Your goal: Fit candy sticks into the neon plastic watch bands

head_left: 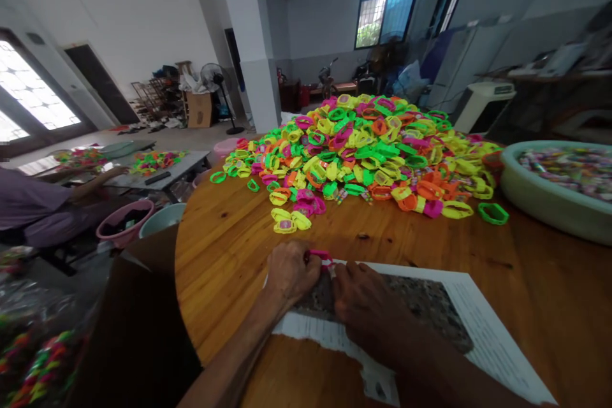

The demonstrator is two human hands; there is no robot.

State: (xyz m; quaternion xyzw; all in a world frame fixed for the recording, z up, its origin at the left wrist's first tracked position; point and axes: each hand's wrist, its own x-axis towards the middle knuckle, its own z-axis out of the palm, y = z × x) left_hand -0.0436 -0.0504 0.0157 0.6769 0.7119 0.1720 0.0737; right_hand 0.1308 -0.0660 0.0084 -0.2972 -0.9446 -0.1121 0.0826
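Both hands, left hand [291,271] and right hand [366,303], pinched shut on one pink plastic ring [319,257] over the printed sheet [482,331] on the round wooden table [229,268]; risk: the small ring slipping free toward the nearby heap of coloured rings [368,150].

the pink ring [319,257] sits mostly hidden between both hands' fingers.

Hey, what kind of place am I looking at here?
Probably a small assembly workshop: a heap of bright plastic rings on a round wooden table, another worker at a table with similar rings, and basins.
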